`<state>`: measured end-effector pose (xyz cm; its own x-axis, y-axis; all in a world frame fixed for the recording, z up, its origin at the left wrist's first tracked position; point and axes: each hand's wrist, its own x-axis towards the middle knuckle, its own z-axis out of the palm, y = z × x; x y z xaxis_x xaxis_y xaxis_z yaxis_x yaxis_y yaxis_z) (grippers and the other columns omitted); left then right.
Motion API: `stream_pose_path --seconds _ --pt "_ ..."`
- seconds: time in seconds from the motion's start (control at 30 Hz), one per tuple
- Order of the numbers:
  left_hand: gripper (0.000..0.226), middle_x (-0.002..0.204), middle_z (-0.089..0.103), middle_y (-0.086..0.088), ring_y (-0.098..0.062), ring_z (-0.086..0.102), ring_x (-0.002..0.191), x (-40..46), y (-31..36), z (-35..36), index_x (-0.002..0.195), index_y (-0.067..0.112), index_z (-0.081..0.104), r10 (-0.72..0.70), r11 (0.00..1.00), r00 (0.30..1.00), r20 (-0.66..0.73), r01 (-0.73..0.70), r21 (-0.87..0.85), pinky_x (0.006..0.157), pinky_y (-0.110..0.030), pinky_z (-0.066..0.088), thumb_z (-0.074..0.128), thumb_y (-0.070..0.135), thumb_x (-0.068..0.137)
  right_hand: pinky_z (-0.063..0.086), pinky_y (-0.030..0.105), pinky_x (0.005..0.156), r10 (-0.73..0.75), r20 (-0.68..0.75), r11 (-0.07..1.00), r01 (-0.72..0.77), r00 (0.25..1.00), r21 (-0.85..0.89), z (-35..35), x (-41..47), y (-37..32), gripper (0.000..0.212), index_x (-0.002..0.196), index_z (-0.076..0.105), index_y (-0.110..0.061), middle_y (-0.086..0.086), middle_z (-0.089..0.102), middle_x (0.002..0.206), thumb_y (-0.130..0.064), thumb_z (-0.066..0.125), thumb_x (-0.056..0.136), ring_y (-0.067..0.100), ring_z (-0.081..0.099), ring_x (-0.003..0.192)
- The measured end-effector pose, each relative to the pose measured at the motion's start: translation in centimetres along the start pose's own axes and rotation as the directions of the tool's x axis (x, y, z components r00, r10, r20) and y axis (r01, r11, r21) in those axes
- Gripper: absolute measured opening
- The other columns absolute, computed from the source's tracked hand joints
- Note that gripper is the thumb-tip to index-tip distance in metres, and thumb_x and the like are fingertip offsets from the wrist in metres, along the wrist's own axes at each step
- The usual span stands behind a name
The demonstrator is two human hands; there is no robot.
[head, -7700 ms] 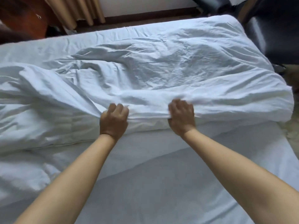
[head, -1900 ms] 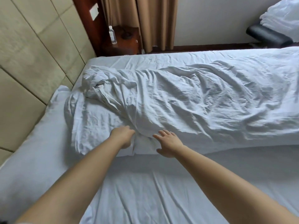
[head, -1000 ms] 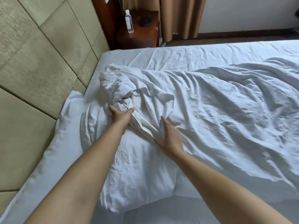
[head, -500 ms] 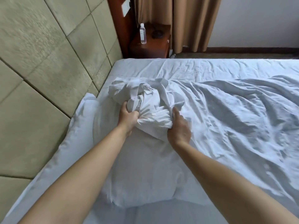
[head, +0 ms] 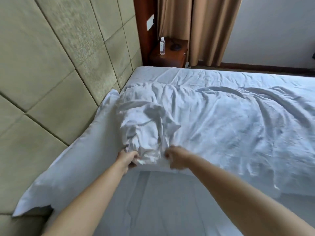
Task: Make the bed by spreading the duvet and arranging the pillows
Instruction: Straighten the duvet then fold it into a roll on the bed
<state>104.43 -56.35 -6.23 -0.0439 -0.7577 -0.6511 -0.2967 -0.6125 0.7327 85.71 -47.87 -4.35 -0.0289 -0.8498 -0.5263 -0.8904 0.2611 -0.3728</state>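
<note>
Both hands are on it at centre frame: the left hand (head: 128,158) and the right hand (head: 175,156) each have fingers curled tight into the near edge of the crumpled white fabric duvet (head: 213,126), a bunched fold rising between and just above them. The duvet sprawls toward the right of frame. A long white pillow (head: 81,159) lies left against the padded beige headboard (head: 51,65). Bare grey-white sheet (head: 162,201) fills the lower centre. Upper centre, the clear plastic bottle (head: 162,45): label unreadable.
</note>
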Motion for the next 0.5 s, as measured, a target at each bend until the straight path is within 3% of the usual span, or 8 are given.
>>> stream_pose_path --seconds 0.07,0.1,0.17,0.23,0.3,0.4,0.43,0.5 --pt "0.014 0.069 0.054 -0.006 -0.017 0.048 0.058 0.7 -2.4 -1.7 0.082 0.015 0.056 -0.085 0.985 0.996 0.026 0.080 0.154 0.058 -0.022 0.040 0.070 0.014 0.080 0.046 0.025 0.085 0.071 0.258 0.995 -0.052 0.964 -0.080 2.8 0.0 -0.7 0.039 0.122 0.061 -0.010 0.012 0.059 0.126 -0.017 0.068 0.084 0.025 0.059 0.107" --pt "0.015 0.069 0.053 -0.004 -0.017 0.046 0.059 1.2 -2.9 -2.3 0.081 0.017 0.057 -0.079 0.976 0.997 0.013 0.075 0.205 0.059 -0.022 0.037 0.071 0.022 0.082 0.046 0.026 0.088 0.099 0.285 0.990 -0.067 0.953 -0.123 3.7 -0.1 -1.0 0.038 0.123 0.061 -0.008 0.013 0.059 0.126 -0.018 0.066 0.086 0.026 0.059 0.111" --pt "0.019 0.072 0.057 -0.003 -0.018 0.049 0.061 1.8 -2.5 -2.9 0.087 0.018 0.062 -0.006 0.965 1.000 -0.001 0.006 0.264 0.060 -0.023 0.038 0.073 0.031 0.080 0.044 0.028 0.094 0.131 0.202 0.984 -0.103 0.971 -0.144 4.7 -0.4 -1.3 0.040 0.128 0.056 -0.010 0.012 0.054 0.132 -0.015 0.058 0.089 0.028 0.054 0.118" --pt "0.039 0.094 0.064 -0.006 -0.024 0.062 0.082 2.5 -1.5 -3.1 0.102 0.017 0.063 0.144 0.903 0.988 -0.048 -0.112 0.415 0.072 -0.029 0.050 0.075 0.038 0.071 0.042 0.030 0.095 0.149 0.096 0.987 -0.142 0.984 -0.078 4.9 -0.5 -1.3 0.046 0.134 0.049 -0.016 0.008 0.045 0.135 -0.011 0.052 0.089 0.028 0.050 0.120" --pt "0.056 0.120 0.052 -0.011 -0.031 0.055 0.109 2.5 -0.2 -2.9 0.118 0.016 0.053 0.353 0.748 0.932 -0.087 -0.225 0.624 0.090 -0.035 0.048 0.073 0.038 0.071 0.042 0.031 0.093 0.159 0.038 0.987 -0.158 0.987 -0.031 4.4 -0.5 -1.6 0.048 0.136 0.045 -0.021 0.006 0.042 0.135 -0.011 0.048 0.090 0.027 0.050 0.119" --pt "0.068 0.132 0.038 -0.011 -0.032 0.041 0.121 2.4 1.8 -2.0 0.135 0.020 0.041 0.665 0.430 0.746 0.008 -0.392 0.814 0.093 -0.040 0.043 0.068 0.042 0.077 0.039 0.030 0.086 0.145 -0.044 0.989 -0.144 0.988 0.019 3.8 -0.3 -2.6 0.047 0.136 0.044 -0.023 0.002 0.040 0.138 -0.013 0.046 0.090 0.026 0.051 0.118" --pt "0.068 0.135 0.035 -0.010 -0.031 0.038 0.123 2.8 2.5 -1.6 0.137 0.022 0.038 0.704 0.335 0.707 0.068 -0.415 0.846 0.094 -0.040 0.042 0.065 0.043 0.079 0.039 0.029 0.085 0.137 -0.073 0.990 -0.134 0.988 0.033 3.7 -0.2 -2.9 0.046 0.135 0.045 -0.024 0.001 0.040 0.138 -0.013 0.045 0.090 0.026 0.051 0.118" --pt "0.067 0.145 0.026 -0.009 -0.029 0.033 0.127 3.5 3.7 -0.6 0.143 0.030 0.030 0.684 0.157 0.702 0.198 -0.407 0.900 0.097 -0.042 0.039 0.060 0.042 0.084 0.039 0.029 0.087 0.134 -0.122 0.990 -0.128 0.983 0.055 3.6 -0.1 -3.4 0.044 0.134 0.046 -0.025 0.000 0.041 0.139 -0.014 0.045 0.091 0.026 0.051 0.119"
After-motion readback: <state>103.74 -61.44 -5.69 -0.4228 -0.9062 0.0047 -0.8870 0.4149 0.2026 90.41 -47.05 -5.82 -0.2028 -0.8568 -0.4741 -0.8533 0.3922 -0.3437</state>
